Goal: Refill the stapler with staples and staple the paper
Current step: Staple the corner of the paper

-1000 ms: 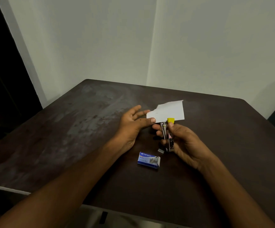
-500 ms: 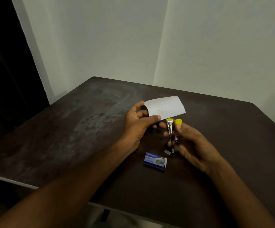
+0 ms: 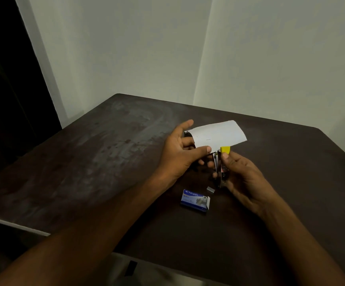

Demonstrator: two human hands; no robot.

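Curled white paper (image 3: 219, 134) pinched by left hand (image 3: 179, 155); metal, yellow-tipped stapler (image 3: 221, 166) gripped by right hand (image 3: 243, 178); blue carton (image 3: 194, 201) at 6 o'clock on scuffed dark worktop (image 3: 105, 145).

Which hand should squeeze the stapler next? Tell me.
Right. The right hand already grips the stapler, thumb near its yellow tip, just under the paper. The left hand is occupied pinching the paper's edge.

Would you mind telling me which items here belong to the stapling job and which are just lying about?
Belonging to the job:
- stapler in the right hand
- paper in the left hand
- staple box
- loose staple strip

Lying about:
- nothing else on the table
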